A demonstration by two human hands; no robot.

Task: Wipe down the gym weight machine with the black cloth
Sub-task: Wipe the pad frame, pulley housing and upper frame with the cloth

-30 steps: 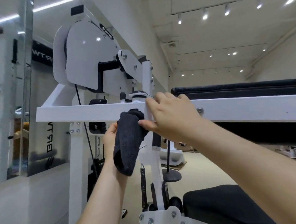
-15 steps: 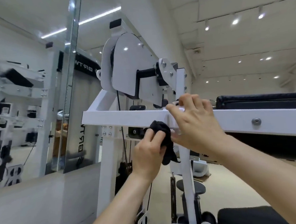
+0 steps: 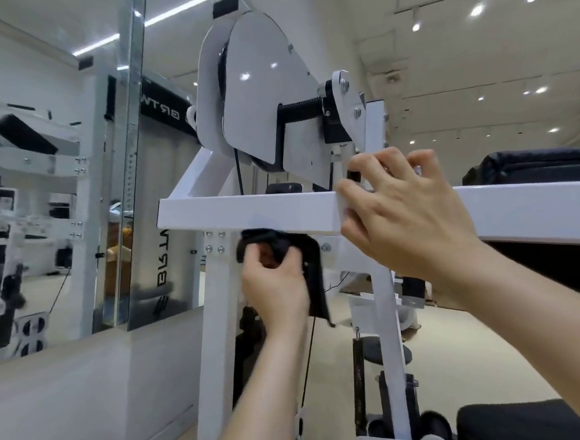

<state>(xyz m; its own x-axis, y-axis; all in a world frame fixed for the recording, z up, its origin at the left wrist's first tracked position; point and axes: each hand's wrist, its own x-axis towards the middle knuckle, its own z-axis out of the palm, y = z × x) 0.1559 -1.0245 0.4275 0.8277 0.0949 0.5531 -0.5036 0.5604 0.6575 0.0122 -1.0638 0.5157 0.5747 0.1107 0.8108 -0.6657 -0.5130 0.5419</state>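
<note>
The white weight machine has a horizontal beam (image 3: 247, 212) across the middle and a grey cam plate (image 3: 266, 94) above it. My left hand (image 3: 274, 282) grips the bunched black cloth (image 3: 315, 280) and holds it up against the underside of the beam, beside the left upright post (image 3: 217, 328). Part of the cloth hangs down past my palm. My right hand (image 3: 404, 211) grips the beam where the thin upright bar (image 3: 388, 316) crosses it, thumb on the front face and fingers curled over the top.
A wall mirror (image 3: 57, 201) stands at the left and reflects other white machines. Black pads lie at the right (image 3: 532, 165) and the bottom right (image 3: 522, 423). A black cable (image 3: 308, 373) and a spring (image 3: 360, 386) hang below the beam.
My left hand has carried the cloth leftward along the underside of the beam. My right hand keeps its hold on the beam. The view has swung and moved closer.
</note>
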